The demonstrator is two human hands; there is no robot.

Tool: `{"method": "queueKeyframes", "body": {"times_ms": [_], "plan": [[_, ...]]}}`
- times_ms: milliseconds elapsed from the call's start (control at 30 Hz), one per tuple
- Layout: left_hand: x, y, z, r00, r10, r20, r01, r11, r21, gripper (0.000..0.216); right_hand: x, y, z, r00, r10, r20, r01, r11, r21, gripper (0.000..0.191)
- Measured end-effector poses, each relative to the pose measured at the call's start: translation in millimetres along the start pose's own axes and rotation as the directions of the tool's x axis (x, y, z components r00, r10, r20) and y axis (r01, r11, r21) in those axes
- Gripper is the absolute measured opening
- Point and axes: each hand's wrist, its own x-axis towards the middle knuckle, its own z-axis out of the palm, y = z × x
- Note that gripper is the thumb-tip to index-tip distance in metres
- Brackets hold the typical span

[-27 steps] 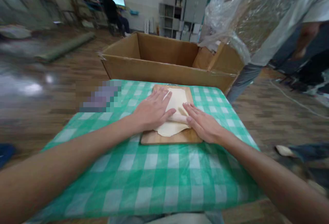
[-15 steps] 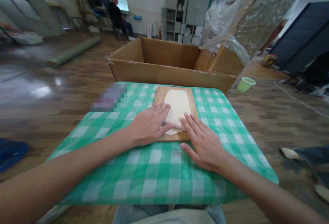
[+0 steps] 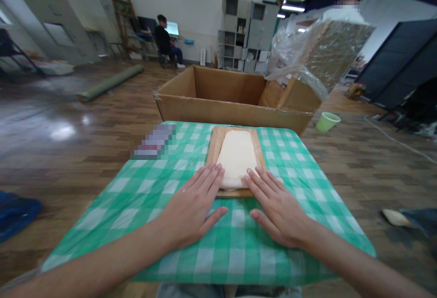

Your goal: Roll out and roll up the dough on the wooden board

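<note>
- The left hand (image 3: 191, 207) lies palm down, its fingers straight and close together, thumb apart; it is open, closed around nothing that shows, with its fingertips over the near left corner of the dough sheet (image 3: 238, 152).
- The right hand (image 3: 278, 209) mirrors it, flat and open, fingers slightly spread on the near right edge of the dough sheet.
- Just beyond the right hand's fingers pokes a pale rounded tip (image 3: 280, 181); whether it is a rolling pin's end under the fingers, I cannot tell.
- The dough sheet, smooth and cream-coloured, lies lengthwise on a wooden cutting board (image 3: 213, 145), narrower at the far end, with a rounded ridge along its near edge.
- The cutting board rests on a green-and-white checked tablecloth (image 3: 237, 243), toward the far side of the table.
- A pixelated patch (image 3: 155, 142) covers something at the tablecloth's far left edge.
- Behind the table stands an open cardboard box (image 3: 218, 109), a plastic-wrapped panel (image 3: 337, 52) leaning up at its right end.
- A light green bucket (image 3: 327, 122) stands on the floor to the right.
- Farther back, a seated person (image 3: 164, 40) faces a lit monitor (image 3: 172, 28).
</note>
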Motion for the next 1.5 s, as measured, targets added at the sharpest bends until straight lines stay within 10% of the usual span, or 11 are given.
{"method": "queueKeyframes", "body": {"times_ms": [400, 1000, 1233, 1500], "plan": [[101.7, -72.5, 30.9, 0.996, -0.086, 0.002, 0.086, 0.996, -0.025, 0.063, 105.8, 90.7, 10.7, 0.991, 0.127, 0.033, -0.126, 0.992, -0.008, 0.072], [6.1, -22.3, -2.4, 0.997, -0.045, 0.066, 0.048, 0.997, -0.055, 0.074, 8.9, -29.1, 15.9, 0.996, 0.083, -0.042, -0.083, 0.996, -0.012, 0.092], [-23.8, 10.4, -7.5, 0.990, -0.136, 0.045, 0.137, 0.990, -0.016, 0.077, 23.1, -3.0, 1.0, 1.000, 0.024, -0.007, -0.024, 1.000, 0.017, 0.074], [51.4, -47.7, 17.6, 0.980, -0.180, -0.081, 0.187, 0.979, 0.083, 0.067, 93.2, 60.3, 16.9, 0.994, 0.111, -0.015, -0.111, 0.994, -0.012, 0.071]]}}
